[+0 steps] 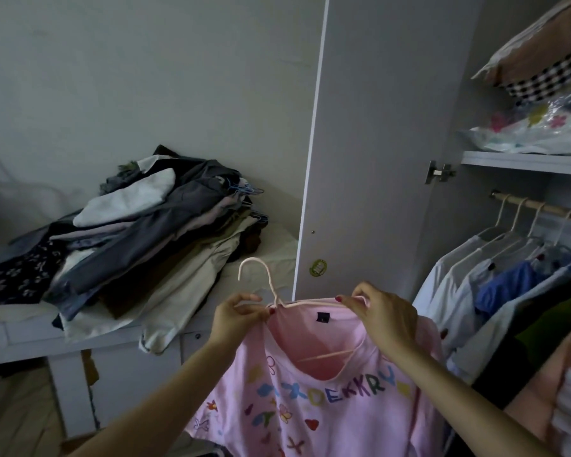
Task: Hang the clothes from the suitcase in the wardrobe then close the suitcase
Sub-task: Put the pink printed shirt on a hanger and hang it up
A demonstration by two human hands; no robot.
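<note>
In front of the open wardrobe [370, 127], both hands hold a pink T-shirt [310, 400] that is being fitted onto a pale pink hanger [271, 288]. The left hand [236, 316] pinches the shirt's collar at the base of the hook, its grip closed on fabric there. The right hand [381, 316] pinches the hanger's right arm together with the shirt's shoulder, its grip closed tight too. The hanger's lower bar shows inside the neck opening, so the step in hand looks like seating the shirt on the hanger, and it seems nearly done. The hook stands upright and free above the collar.

The rail [541, 206] lies up and to the right, already carrying several hung shirts [495, 272]. The next move probably calls for one hand to shift to the hook, lift it to the rail and catch it beside those shirts. A pile of clothes [139, 232] waits on the desk [30, 334] to the left. The suitcase is out of view.
</note>
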